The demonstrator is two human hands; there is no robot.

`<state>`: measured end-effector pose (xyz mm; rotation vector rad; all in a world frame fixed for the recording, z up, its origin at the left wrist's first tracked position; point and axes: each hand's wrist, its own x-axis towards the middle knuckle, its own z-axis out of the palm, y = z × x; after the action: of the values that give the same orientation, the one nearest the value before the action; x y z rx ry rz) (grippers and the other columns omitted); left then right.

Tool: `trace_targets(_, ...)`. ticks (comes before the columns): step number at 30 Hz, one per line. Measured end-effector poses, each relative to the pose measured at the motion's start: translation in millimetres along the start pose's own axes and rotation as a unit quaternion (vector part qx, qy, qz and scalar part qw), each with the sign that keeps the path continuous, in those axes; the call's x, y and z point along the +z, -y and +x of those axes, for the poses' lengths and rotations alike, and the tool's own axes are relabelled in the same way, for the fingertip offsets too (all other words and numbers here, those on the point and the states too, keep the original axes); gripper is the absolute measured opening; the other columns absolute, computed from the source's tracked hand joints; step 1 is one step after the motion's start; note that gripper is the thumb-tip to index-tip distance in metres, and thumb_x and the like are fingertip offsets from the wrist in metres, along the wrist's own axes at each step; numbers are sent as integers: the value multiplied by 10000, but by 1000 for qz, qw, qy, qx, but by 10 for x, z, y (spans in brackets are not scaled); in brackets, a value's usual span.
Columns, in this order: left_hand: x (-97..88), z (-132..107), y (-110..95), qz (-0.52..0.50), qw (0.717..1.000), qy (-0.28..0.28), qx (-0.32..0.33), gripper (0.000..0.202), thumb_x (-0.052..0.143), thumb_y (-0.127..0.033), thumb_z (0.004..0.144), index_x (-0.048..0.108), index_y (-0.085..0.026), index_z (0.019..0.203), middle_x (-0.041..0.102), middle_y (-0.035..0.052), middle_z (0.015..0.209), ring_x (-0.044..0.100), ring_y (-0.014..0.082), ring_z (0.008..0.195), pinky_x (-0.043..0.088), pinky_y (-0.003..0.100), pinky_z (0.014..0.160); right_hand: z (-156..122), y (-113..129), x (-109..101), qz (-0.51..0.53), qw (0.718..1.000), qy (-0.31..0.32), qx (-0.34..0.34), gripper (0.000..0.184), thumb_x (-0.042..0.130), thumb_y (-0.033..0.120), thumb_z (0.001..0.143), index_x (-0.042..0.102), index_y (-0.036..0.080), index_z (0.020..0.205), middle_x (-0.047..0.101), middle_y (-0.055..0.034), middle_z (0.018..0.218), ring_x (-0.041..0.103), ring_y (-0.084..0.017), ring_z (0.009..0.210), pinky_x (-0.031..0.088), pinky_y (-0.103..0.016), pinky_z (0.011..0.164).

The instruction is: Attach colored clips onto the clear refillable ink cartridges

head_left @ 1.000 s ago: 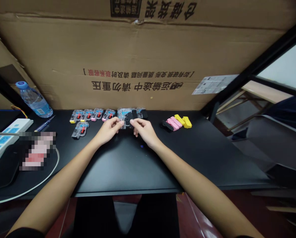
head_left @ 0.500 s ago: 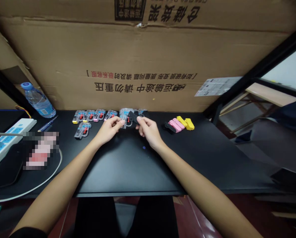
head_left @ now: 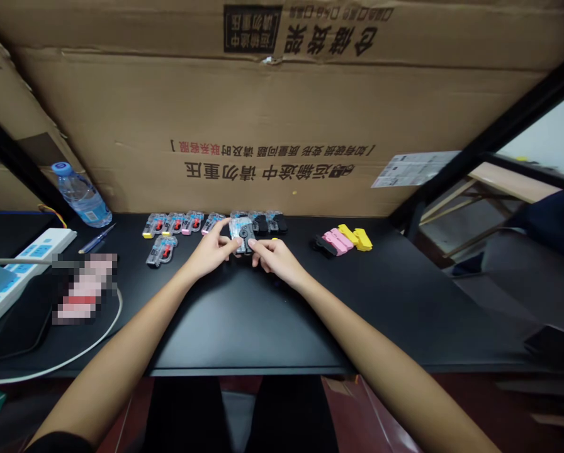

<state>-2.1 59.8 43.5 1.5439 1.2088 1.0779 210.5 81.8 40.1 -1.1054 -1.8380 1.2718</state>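
Note:
My left hand (head_left: 209, 253) is closed around the left side of a clear plastic toy pistol (head_left: 237, 226), held just above the table. A black plastic piece (head_left: 247, 236) lies against the pistol's right part. My right hand (head_left: 278, 259) pinches that piece at its lower right edge; some fingertips are hidden. Behind, several clear toy pistols (head_left: 194, 221) with red, yellow and pink parts stand in a row by the cardboard. Others with black parts (head_left: 276, 223) are at the row's right end. One more clear pistol (head_left: 162, 250) lies in front, on the left.
Right of my hands lie pink pieces (head_left: 337, 241), yellow pieces (head_left: 362, 239) and a black piece (head_left: 324, 246). At left are a water bottle (head_left: 84, 200), a screwdriver (head_left: 95, 240), a white power strip (head_left: 31, 261) and a cable (head_left: 95, 336). Cardboard (head_left: 282, 113) walls the table's back.
The black piece has moved left from beside the clear pistol to lie against it. My hands have come closer together, and the pistol is tilted differently.

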Motion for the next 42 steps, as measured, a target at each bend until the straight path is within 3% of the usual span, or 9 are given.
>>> trace_targets(3,-7,-1,11,-4,1000,-9,3,901,717,-534,920,348,-132,1637,644,-65,673,591,137,589,472,274,658,4,-17,-12,43,999,19,19,554,627,673,950,678,195,676,507,32,459,411,-104,409,327,-250,435)
trace_targets(7,-34,20,33,9,999,-47,12,885,700,-549,932,360,-140,1639,624,-72,676,570,130,584,464,289,681,4,-12,-15,100,995,-9,26,446,716,609,894,689,185,760,664,-7,649,454,-89,445,327,-230,411)
trace_targets(12,-33,40,53,7,998,-56,11,844,683,-580,924,422,-135,1592,573,-86,627,553,137,568,457,291,664,17,-17,-32,122,991,-54,21,420,730,590,874,699,184,770,657,-1,643,439,-83,437,321,-225,401)
trace_targets(19,13,10,52,5,1000,-13,19,778,690,-565,931,472,-142,1546,600,-66,705,542,120,572,443,271,628,2,-38,-3,77,997,-5,27,504,733,658,886,663,190,714,622,6,573,439,-83,423,343,-217,409)
trace_targets(26,-42,24,18,10,999,-41,27,628,691,-532,945,571,-163,1440,615,-46,696,530,129,586,420,268,603,45,-65,-108,121,985,-125,10,557,727,698,892,628,193,682,585,8,557,419,-79,426,312,-219,404)
trace_targets(32,4,-12,21,7,1000,24,-2,779,737,-569,903,500,-145,1512,644,-48,711,561,121,541,441,263,587,7,-44,-51,32,999,18,23,571,679,711,921,660,188,691,537,28,478,429,-91,409,338,-233,433)
trace_targets(35,-3,-25,9,18,999,32,-2,788,733,-557,917,482,-137,1536,660,-35,734,567,117,558,448,256,592,0,-29,-33,17,999,23,20,567,642,698,943,657,190,692,539,31,492,428,-89,418,338,-231,439)
trace_targets(40,-20,-38,1,1,999,53,-7,961,719,-523,953,241,-165,1705,680,-29,755,572,120,575,471,260,614,4,-20,-52,54,998,21,39,473,680,666,909,694,194,869,669,6,674,479,-93,449,346,-221,399)
trace_targets(42,-16,-39,14,3,998,60,-1,955,710,-523,963,236,-175,1716,667,-34,742,571,121,579,472,260,618,-3,-19,-45,63,997,27,46,447,701,644,902,687,197,893,670,8,687,483,-91,453,353,-213,394)
